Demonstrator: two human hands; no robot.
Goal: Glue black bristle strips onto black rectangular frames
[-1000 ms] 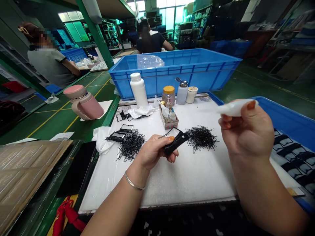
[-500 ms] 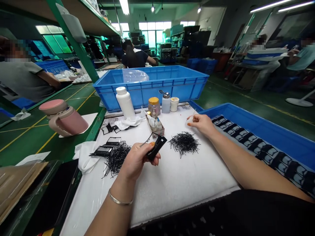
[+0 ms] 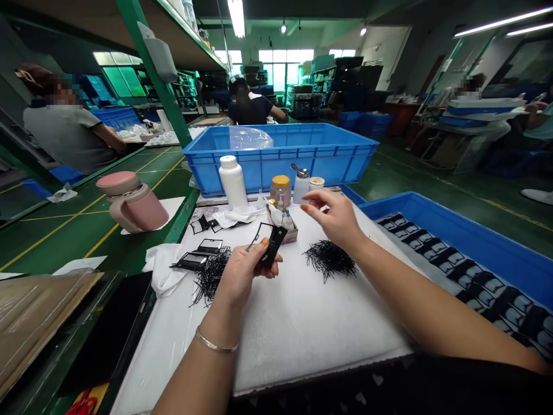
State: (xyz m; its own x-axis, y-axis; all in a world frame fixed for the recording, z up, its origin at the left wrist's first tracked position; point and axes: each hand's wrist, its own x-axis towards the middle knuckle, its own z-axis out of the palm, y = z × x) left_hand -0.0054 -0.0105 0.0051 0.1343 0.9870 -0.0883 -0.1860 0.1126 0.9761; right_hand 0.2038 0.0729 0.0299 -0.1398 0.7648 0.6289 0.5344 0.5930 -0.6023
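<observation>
Head view: the person's left hand [image 3: 244,275] is clamped, thumb over fingers, on a black case [image 3: 273,244] at that hand's one o'clock. The right hand [image 3: 334,216] hovers at the case's two o'clock, fingers bent; from here I can't tell whether they pinch anything. Amid the green floor [image 3: 415,180], a white work surface [image 3: 311,323] has a blue crate [image 3: 319,164] at its twelve, a blue bin [image 3: 475,237] at three, a pink flask [image 3: 147,210] at ten and a white bottle [image 3: 232,184] at eleven. The bin is cut off at right; the case's inside is hard to make out.
</observation>
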